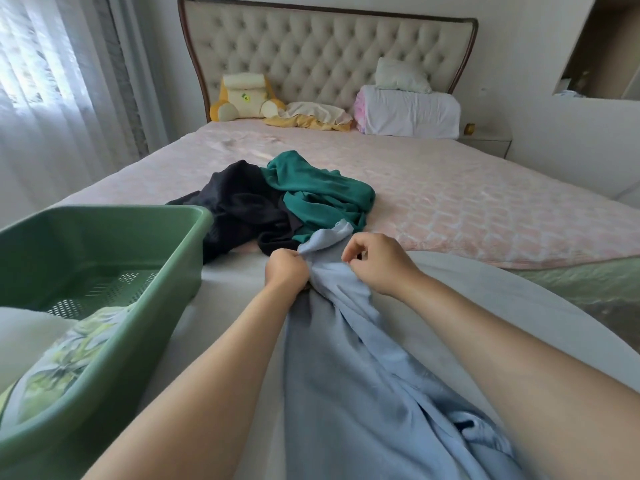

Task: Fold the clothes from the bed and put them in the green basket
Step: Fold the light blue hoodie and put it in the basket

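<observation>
A light blue garment (349,358) lies stretched along the near end of the bed (450,188), running from the bottom edge of the view up to my hands. My left hand (285,270) grips a bunched fold near its far end. My right hand (377,263) sits just to the right of that, fingers curled and pinching the same cloth. Beyond my hands a teal garment (322,194) and a black garment (239,206) lie crumpled together. The green basket (114,351) stands on the bed at the left, holding a floral-print cloth (65,355) and a white item.
At the head of the bed are a yellow plush cushion (242,97), a crumpled yellow and cream cloth (311,116) and stacked white pillows (408,110) against a tufted headboard. Curtains (52,81) hang at the left. A nightstand (488,142) stands at the right.
</observation>
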`<move>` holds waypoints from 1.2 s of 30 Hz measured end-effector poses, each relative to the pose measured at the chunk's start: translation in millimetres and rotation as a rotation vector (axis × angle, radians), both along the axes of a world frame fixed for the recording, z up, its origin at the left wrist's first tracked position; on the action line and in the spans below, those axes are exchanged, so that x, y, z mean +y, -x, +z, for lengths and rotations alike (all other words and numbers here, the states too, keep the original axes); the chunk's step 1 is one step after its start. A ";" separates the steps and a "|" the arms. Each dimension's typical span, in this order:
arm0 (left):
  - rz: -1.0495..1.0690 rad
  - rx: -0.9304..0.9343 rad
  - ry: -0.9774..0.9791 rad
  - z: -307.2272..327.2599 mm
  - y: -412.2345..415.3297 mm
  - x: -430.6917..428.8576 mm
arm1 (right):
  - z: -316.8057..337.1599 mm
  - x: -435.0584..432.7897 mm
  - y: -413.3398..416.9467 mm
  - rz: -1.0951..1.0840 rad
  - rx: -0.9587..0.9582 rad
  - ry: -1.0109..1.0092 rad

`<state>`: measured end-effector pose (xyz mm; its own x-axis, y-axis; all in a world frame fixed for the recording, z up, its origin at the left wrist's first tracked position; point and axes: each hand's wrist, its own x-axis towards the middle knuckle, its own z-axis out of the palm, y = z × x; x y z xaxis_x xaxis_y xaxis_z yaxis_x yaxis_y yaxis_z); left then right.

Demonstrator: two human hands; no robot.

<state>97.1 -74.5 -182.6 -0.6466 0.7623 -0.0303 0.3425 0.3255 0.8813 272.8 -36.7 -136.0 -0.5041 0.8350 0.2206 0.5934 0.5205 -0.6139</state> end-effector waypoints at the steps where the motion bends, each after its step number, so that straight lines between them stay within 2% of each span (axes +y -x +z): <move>1: 0.020 0.006 0.010 -2.2 3.1 1.4 | -3.1 6.0 -2.5 0.006 -0.082 -0.073; 3: 0.003 0.098 0.062 -5.2 8.3 1.3 | -13.1 14.5 -0.4 0.073 -0.234 -0.127; 6: 0.023 0.202 0.099 -3.4 10.5 0.4 | -23.0 14.1 13.5 0.168 -0.370 -0.067; 7: 0.047 0.259 0.054 0.8 9.5 -0.1 | -25.6 13.9 18.6 0.174 -0.403 -0.051; 9: 0.044 0.426 -0.177 9.9 7.9 2.0 | -30.4 11.9 27.5 0.184 -0.466 -0.037; 11: -0.149 0.599 -0.347 14.7 6.5 9.4 | -35.8 9.5 35.4 0.202 -0.522 -0.038; 12: -0.269 0.657 -0.341 13.1 6.5 15.0 | -36.9 7.4 39.2 0.206 -0.538 -0.042; 16: -0.506 0.696 -0.008 -8.8 13.3 21.2 | -39.7 2.1 45.7 0.194 -0.520 -0.049; 20: -0.451 0.663 0.319 -28.6 35.6 7.9 | -37.6 0.7 35.9 0.182 -0.495 -0.115; 23: -0.435 0.680 0.372 -28.5 39.6 4.2 | -33.1 -4.5 28.3 0.223 -0.483 -0.178; 27: -0.399 0.661 0.410 -26.0 39.4 2.5 | -40.4 -22.4 22.3 0.348 -0.614 -0.166; 29: -0.321 0.756 0.428 -23.3 39.8 -0.4 | -42.3 -25.9 24.9 0.342 -0.637 -0.154; 31: -0.248 1.014 0.235 -20.3 35.3 -7.2 | -41.8 -26.7 30.4 0.323 -0.652 -0.162; 33: -0.347 1.103 -0.047 -18.5 26.6 -9.9 | -42.5 -30.6 34.0 0.289 -0.619 -0.154; 34: -0.449 1.041 -0.092 -16.1 21.6 -12.4 | -42.9 -33.6 34.4 0.266 -0.587 -0.134; 36: -0.573 0.839 -0.042 -17.8 17.5 -17.8 | -40.5 -40.4 32.2 0.230 -0.537 -0.066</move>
